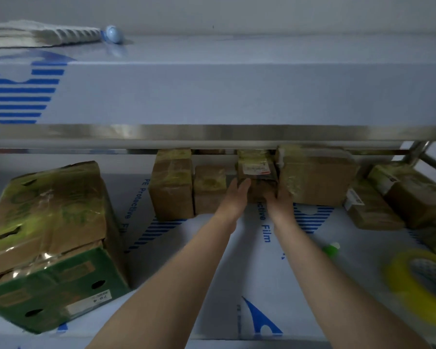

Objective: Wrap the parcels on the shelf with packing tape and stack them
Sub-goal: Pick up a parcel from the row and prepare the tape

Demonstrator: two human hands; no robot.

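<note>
Both hands reach to the back of the lower shelf (257,285), where a small parcel (256,177) with a pale label sits between them. The left hand (233,196) lies flat against its left side with the fingers straight. The right hand (282,197) curls round its lower right edge.

Just left of the left hand stand two taped brown parcels, a low one (209,188) and a taller one (171,185). A wide taped parcel (317,175) touches the right hand's far side, and more parcels (374,210) lie farther right. A roll of yellow packing tape (413,285) rests near the right forearm, with a small green-capped item (331,248) between them. A big green-and-brown carton (48,235) sits tilted, well left of the left arm.
</note>
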